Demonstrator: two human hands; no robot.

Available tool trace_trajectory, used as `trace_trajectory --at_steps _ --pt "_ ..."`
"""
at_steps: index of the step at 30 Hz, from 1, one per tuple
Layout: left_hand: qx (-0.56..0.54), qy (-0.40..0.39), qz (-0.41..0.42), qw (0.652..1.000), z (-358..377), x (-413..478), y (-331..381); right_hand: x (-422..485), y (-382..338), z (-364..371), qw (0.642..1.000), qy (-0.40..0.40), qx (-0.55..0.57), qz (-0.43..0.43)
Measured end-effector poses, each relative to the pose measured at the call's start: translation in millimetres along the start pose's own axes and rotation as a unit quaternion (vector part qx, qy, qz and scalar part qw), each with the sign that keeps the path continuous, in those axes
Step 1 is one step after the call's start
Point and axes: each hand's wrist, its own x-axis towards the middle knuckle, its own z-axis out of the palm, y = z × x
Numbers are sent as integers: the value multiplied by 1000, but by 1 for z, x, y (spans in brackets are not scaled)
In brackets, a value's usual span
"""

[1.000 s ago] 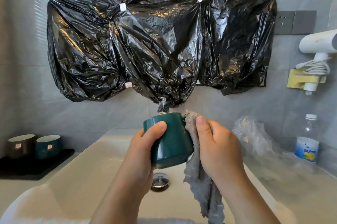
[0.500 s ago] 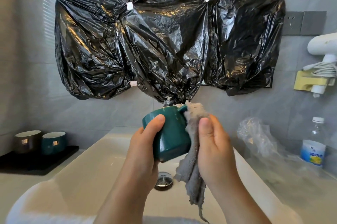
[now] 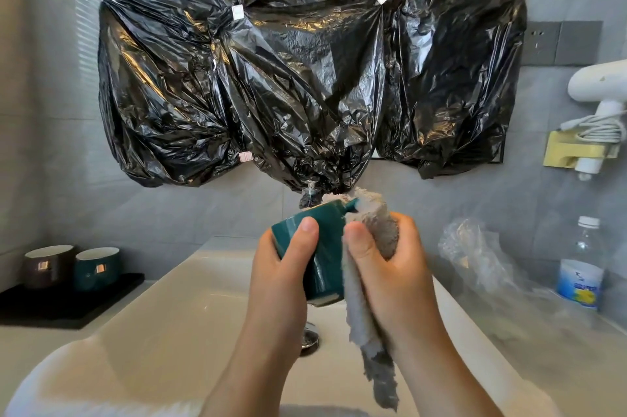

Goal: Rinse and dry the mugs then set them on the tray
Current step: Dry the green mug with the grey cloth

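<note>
My left hand (image 3: 281,267) grips a dark green mug (image 3: 322,247), tilted on its side over the white sink (image 3: 190,325). My right hand (image 3: 393,267) holds a grey cloth (image 3: 369,308) bunched against the mug's right side, with the cloth's tail hanging down. A black tray (image 3: 68,304) sits on the counter at far left. On it stand a brown mug (image 3: 47,263) and a second green mug (image 3: 96,267), both upright.
The sink drain (image 3: 310,338) lies below the mug. Black plastic bags (image 3: 305,70) cover the wall and hang over the tap. On the right counter are a crumpled clear bag (image 3: 475,253) and a water bottle (image 3: 582,267). A white hairdryer (image 3: 600,87) hangs on the wall.
My right hand has closed tighter round the cloth and slid along the mug's side, with its thumb now beside my left thumb. The view has shifted slightly to the left.
</note>
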Motion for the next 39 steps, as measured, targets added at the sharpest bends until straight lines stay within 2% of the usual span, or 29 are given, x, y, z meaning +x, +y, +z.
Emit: trace_trajectory --at_steps 2,6,8,10,13,17,19,23,27,30,33,36,39 --pt "7 0 -1 1000 1 -1 0 -4 0 2 1000 6 -9 0" --pt "34 -31 -2 999 -1 0 2 2 6 -1 997 72 -19 -19" --pt "46 -45 -6 998 -4 3 8 6 9 -5 997 63 -22 -27" --pt "42 -44 -14 998 -6 5 15 6 6 -8 998 22 -19 -48" --pt "-50 -27 -29 998 -11 6 20 7 1 -12 997 15 21 -69" --pt "-187 -14 -59 981 -8 6 22 16 16 -14 988 101 115 31" --pt "-185 -20 -56 981 -6 6 20 11 11 -8 990 75 107 48" --pt "-110 -36 -70 991 -2 5 7 -1 4 3 998 -6 66 12" --pt "-19 -73 -105 992 -5 3 6 5 0 -6 999 23 21 20" --pt "0 -108 -115 987 -2 -1 8 10 0 -13 998 67 -4 12" --pt "-17 -89 -111 990 5 -4 6 11 2 -12 999 43 13 14" --pt "-50 -44 -105 992 6 -2 3 7 3 -4 998 -38 52 12" --pt "-67 7 -72 995 3 2 3 0 5 6 996 -87 6 -6"
